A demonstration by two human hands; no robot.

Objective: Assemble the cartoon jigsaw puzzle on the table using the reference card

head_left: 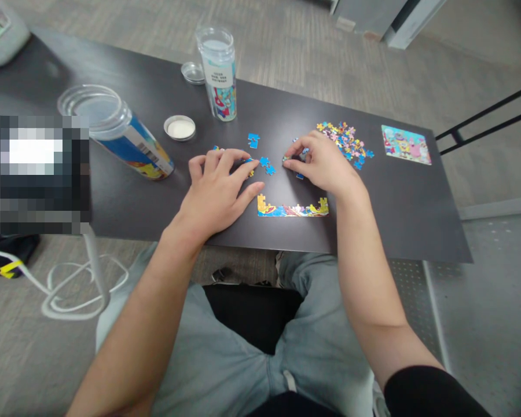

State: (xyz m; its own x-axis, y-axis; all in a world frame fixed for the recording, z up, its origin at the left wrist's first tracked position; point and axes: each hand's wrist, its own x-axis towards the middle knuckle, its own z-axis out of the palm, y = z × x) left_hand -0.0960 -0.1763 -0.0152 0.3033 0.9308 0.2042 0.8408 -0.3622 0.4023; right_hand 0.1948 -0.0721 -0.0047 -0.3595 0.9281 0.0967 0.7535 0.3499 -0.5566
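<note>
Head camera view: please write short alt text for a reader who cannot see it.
Two bare hands, left hand and right hand, sort small puzzle pieces on a dark table, above a joined puzzle edge strip. Two clear tubes stand behind.

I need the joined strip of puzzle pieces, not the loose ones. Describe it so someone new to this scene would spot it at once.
Start at the dark table and go to its near edge, just in front of the two hands. The assembled strip lies flat there, below the gap between the left hand and right hand. Unlike the scattered blue pieces and the loose pile, it is one long joined row with both ends turned up.
</note>
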